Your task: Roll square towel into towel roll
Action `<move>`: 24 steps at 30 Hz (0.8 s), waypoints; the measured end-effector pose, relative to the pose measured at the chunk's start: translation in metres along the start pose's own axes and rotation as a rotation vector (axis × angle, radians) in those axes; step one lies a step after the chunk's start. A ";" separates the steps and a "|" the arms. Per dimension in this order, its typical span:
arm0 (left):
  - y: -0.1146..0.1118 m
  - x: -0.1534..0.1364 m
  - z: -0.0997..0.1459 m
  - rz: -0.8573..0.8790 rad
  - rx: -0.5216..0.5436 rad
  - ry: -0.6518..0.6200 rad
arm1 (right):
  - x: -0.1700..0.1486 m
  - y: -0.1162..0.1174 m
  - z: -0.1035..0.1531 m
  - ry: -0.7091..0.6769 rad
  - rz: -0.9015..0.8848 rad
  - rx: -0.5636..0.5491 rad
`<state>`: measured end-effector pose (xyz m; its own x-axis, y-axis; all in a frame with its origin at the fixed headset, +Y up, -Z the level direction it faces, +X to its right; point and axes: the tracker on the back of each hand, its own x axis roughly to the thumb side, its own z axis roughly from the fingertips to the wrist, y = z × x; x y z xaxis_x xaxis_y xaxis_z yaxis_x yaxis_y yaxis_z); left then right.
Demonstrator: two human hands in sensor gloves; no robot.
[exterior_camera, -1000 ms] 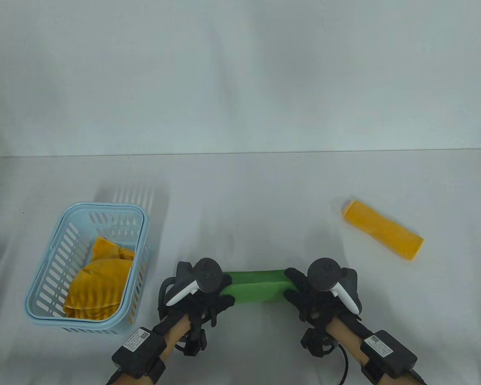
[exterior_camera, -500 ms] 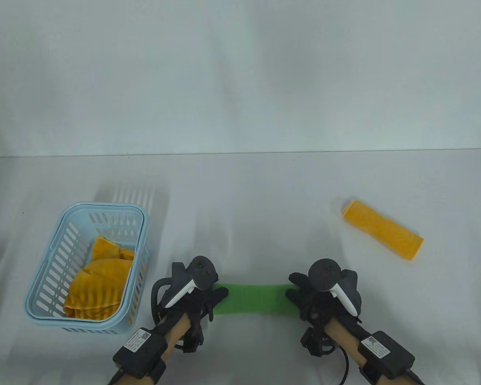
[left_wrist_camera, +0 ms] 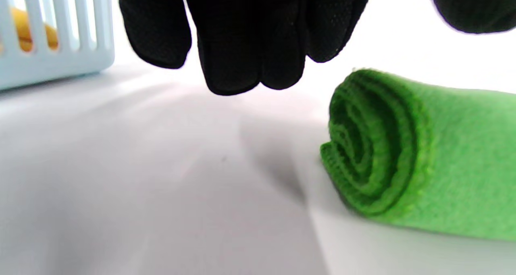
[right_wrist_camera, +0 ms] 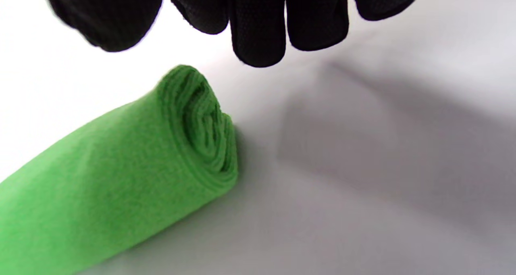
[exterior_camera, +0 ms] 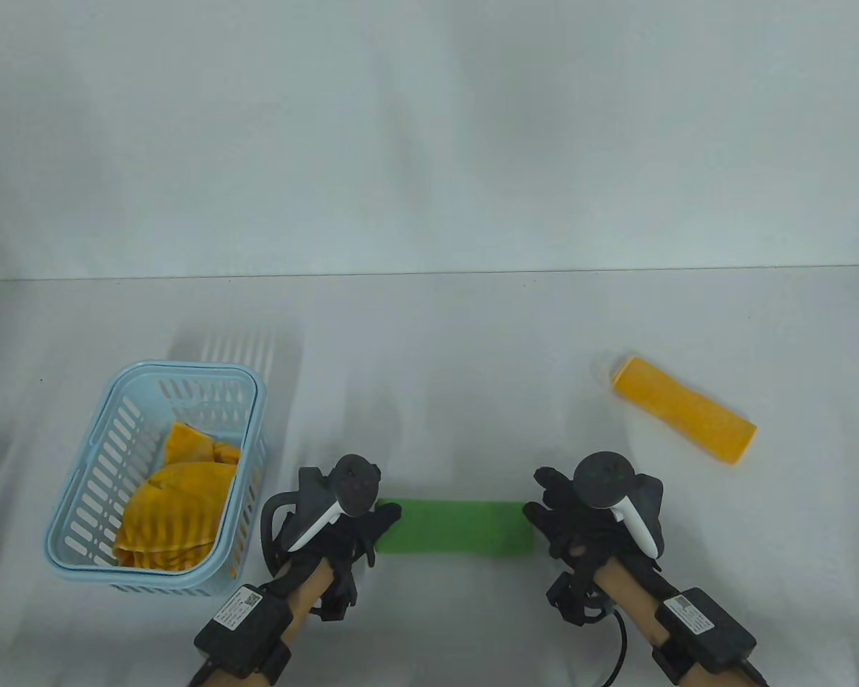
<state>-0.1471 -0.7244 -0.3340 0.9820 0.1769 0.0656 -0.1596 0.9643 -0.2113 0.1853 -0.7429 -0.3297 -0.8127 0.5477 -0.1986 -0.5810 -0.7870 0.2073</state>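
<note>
Bench: white cloth covers the bench [exterior_camera: 429, 336], with a plain white wall behind it.
Basket: a light blue basket [exterior_camera: 79, 533] with slots sits on the far left. A crumpled yellow cloth [exterior_camera: 175, 504] lies inside it.
My left hand: my left hand [exterior_camera: 358, 526] is just at the left end of the roll. My fingers [left_wrist_camera: 242, 45] hang loose above the bench and hold nothing.
Green towel: the green towel roll [exterior_camera: 458, 527] lies flat on the bench between my two hands, near the front edge. It looks all rolled up, with the swirl showing at each end.
How it feels: I think it is soft, light and squishy. It could come undone if I let it flop. I would hold it around the middle, or cup both ends, and keep the loose edge tucked under.
My right hand: my right hand [exterior_camera: 576, 526] is just beside the right end. My fingers [right_wrist_camera: 258, 29] are loose and hold nothing.
Far right: a yellow towel roll [exterior_camera: 683, 409] lies well apart from the green one.
</note>
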 end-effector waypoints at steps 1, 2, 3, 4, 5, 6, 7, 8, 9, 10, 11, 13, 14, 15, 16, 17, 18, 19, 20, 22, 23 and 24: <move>0.001 0.001 0.001 -0.006 0.008 -0.006 | 0.001 0.000 0.001 -0.006 0.002 -0.001; 0.003 0.003 0.003 -0.014 0.020 -0.015 | 0.002 0.000 0.002 -0.015 0.006 -0.004; 0.006 0.004 0.005 -0.021 0.033 -0.023 | 0.004 -0.001 0.003 -0.025 0.013 -0.005; 0.008 0.006 0.007 -0.027 0.046 -0.030 | 0.006 -0.001 0.004 -0.044 0.024 -0.006; 0.011 0.007 0.009 -0.032 0.065 -0.038 | 0.009 -0.001 0.006 -0.066 0.035 -0.005; 0.013 0.008 0.011 -0.034 0.076 -0.042 | 0.010 -0.002 0.007 -0.083 0.044 -0.006; 0.017 0.009 0.013 -0.033 0.094 -0.049 | 0.013 -0.001 0.009 -0.113 0.047 0.000; 0.020 0.010 0.016 -0.030 0.112 -0.058 | 0.016 0.000 0.011 -0.160 0.043 0.017; 0.024 0.011 0.018 -0.025 0.128 -0.065 | 0.019 0.001 0.013 -0.200 0.046 0.037; 0.027 0.011 0.022 -0.016 0.147 -0.070 | 0.025 0.003 0.017 -0.233 0.069 0.044; 0.030 0.011 0.023 -0.010 0.157 -0.074 | 0.028 0.004 0.019 -0.248 0.083 0.038; 0.037 0.011 0.028 0.005 0.189 -0.082 | 0.043 0.008 0.028 -0.312 0.141 0.023; 0.040 0.010 0.030 0.012 0.205 -0.085 | 0.051 0.010 0.032 -0.345 0.171 0.015; 0.043 0.010 0.032 0.017 0.217 -0.087 | 0.056 0.012 0.035 -0.362 0.198 0.014; 0.045 0.010 0.033 0.021 0.228 -0.092 | 0.063 0.016 0.038 -0.382 0.244 0.016; 0.047 0.010 0.034 0.023 0.240 -0.097 | 0.071 0.021 0.040 -0.400 0.293 0.024; 0.048 0.010 0.036 0.023 0.247 -0.101 | 0.078 0.027 0.041 -0.408 0.329 0.042; 0.049 0.010 0.036 0.022 0.251 -0.104 | 0.084 0.033 0.039 -0.412 0.360 0.061; 0.049 0.010 0.037 0.021 0.252 -0.104 | 0.088 0.039 0.038 -0.407 0.394 0.076; 0.049 0.010 0.037 0.021 0.253 -0.104 | 0.096 0.054 0.031 -0.365 0.492 0.135; 0.049 0.010 0.038 0.024 0.253 -0.104 | 0.099 0.061 0.026 -0.354 0.528 0.149; 0.049 0.010 0.038 0.026 0.254 -0.104 | 0.101 0.065 0.023 -0.348 0.545 0.148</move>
<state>-0.1493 -0.6679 -0.3068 0.9637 0.2089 0.1662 -0.2176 0.9754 0.0359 0.0644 -0.7325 -0.3139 -0.9440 0.1617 0.2876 -0.0625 -0.9436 0.3253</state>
